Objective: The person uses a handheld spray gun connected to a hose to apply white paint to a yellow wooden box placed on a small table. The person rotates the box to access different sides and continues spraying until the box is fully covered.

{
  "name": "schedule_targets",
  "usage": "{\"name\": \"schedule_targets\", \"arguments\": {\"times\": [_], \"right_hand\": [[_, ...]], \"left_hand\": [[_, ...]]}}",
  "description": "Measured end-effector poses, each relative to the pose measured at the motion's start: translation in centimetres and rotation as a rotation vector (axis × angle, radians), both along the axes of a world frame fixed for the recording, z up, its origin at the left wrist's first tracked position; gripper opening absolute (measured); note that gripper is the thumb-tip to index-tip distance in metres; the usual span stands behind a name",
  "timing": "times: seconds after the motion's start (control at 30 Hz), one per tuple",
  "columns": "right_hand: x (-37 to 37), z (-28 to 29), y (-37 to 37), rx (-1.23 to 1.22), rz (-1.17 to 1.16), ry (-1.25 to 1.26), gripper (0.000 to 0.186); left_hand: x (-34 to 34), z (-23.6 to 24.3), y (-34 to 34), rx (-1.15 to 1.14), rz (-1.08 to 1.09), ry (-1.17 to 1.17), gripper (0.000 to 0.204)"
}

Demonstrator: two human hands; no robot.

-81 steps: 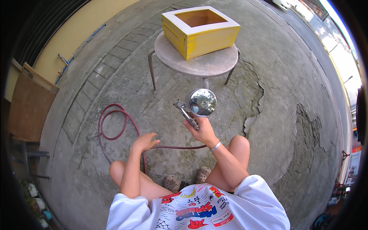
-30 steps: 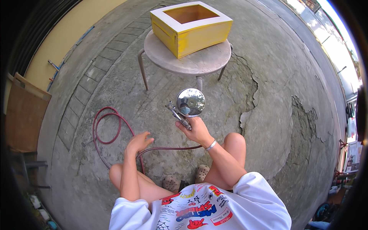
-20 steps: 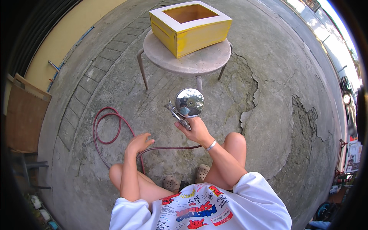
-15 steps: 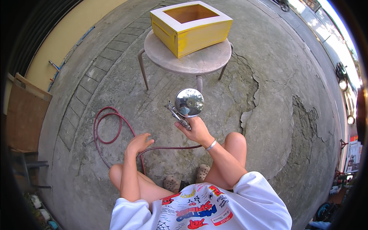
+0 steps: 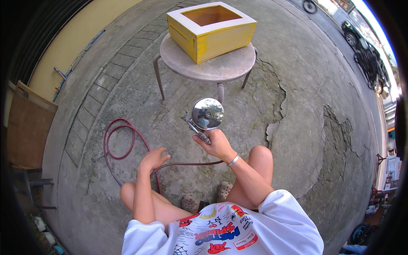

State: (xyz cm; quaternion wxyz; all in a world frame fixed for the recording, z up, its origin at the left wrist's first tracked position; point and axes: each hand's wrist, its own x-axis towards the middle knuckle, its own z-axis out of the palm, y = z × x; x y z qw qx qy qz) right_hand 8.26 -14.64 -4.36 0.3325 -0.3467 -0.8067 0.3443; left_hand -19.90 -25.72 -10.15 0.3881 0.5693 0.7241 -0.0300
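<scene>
Clamping 1 spray gun [image 5: 208,114] in right hand [image 5: 216,143], left hand [image 5: 153,160] spread loosely near red hose [image 5: 191,164], yellow box [image 5: 225,43] on round stool [image 5: 182,64].

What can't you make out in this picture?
Head view, spray gun: its grip, hidden by the right hand.
Head view, red hose: its right-hand end, hidden behind the right forearm.
Head view, yellow box: far outer sides, hidden by its near sides.
Head view, stool's front leg: foot, hidden by the silver cup.
Head view, wheel: its vehicle, cut off by the top edge.
</scene>
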Motion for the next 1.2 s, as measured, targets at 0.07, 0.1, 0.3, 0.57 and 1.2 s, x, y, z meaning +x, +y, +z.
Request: {"name": "schedule_targets", "arguments": {"times": [0.07,0.1,0.3,0.57,1.2], "right_hand": [[0.1,0.1,0.0,-0.002,-0.002,-0.006,0.037],[0.1,-0.1,0.0,0.005,-0.004,-0.002,0.037],[-0.1,-0.2,0.1,0.039,-0.019,0.035,0.036],[-0.4,-0.1,0.0,-0.075,0.017,-0.082,0.038],[-1.7,-1.7,-1.3,-0.028,0.184,-0.101,0.037]], "left_hand": [[0.2,0.4,0.1,-0.004,0.002,0.006,0.061],[0.2,0.4,0.1,-0.006,0.009,-0.003,0.061],[0.1,0.2,-0.1,0.024,-0.004,-0.010,0.060],[-0.5,-0.8,-0.2,0.061,-0.044,-0.011,0.061],[3.4,-1.8,4.1,0.566,0.627,-1.155,0.027]]}}
